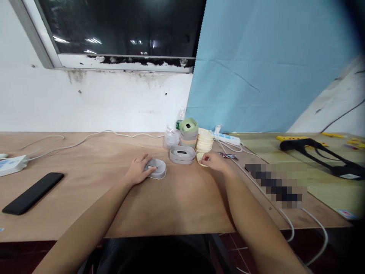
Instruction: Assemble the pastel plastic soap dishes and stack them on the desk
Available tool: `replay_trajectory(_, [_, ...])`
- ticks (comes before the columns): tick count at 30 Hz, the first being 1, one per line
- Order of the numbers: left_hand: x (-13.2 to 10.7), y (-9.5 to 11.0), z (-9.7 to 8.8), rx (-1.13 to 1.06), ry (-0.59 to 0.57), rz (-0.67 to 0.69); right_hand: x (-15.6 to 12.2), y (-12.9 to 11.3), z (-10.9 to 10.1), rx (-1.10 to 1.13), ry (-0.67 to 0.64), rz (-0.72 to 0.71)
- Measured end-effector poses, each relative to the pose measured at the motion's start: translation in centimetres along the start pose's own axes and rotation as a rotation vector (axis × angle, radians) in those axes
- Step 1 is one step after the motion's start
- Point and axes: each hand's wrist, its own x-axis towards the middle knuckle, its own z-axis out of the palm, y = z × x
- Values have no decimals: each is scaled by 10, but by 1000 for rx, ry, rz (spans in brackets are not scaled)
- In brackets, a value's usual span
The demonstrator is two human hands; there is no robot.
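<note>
My left hand (138, 170) is resting on the wooden surface (94, 179), palm down, with its fingers (148, 168) spread loosely over the near edge of a grey oval tray (157, 168). The fingers are touching the tray's rim and inner insert without closing around it. The tray is sitting flat on the surface, just left of the middle.

My right hand (214, 161) is reaching forward to a cream-coloured oval piece (200, 158) lying on the surface at the foot of a stack of cream pieces (204, 140). The fingers are pinching the edge of that piece; I cannot tell how firmly they are closed.

Between my two hands, slightly farther away, a second grey tray (182, 154) is lying flat. Behind it, a stack of trays with a green one on top (188, 132) is standing upright, touching the cream stack on its right. A clear plastic bottle (171, 137) is lying just left of the green-topped stack.

To the far left, a black phone (32, 193) is lying near the front edge, and a white power strip (11, 164) is sitting beyond it with a cable (85, 139) running along the back. Another white power strip (226, 138) is lying right of the stacks. A black strap device (319, 154) is resting at the far right, well apart from my hands.
</note>
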Motion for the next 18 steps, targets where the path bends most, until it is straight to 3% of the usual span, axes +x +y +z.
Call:
replay_trajectory(9, [-1,2,-2,-9,-27,-10,-3,1,-7,38,0,-70])
replay_trajectory(13, [0,1,-1,-8,-23,-7,-2,-21,-11,-60,250,-156])
replay_trajectory(18, [-1,1,0,-17,-12,-7,-7,-61,-7,-54,546,-394])
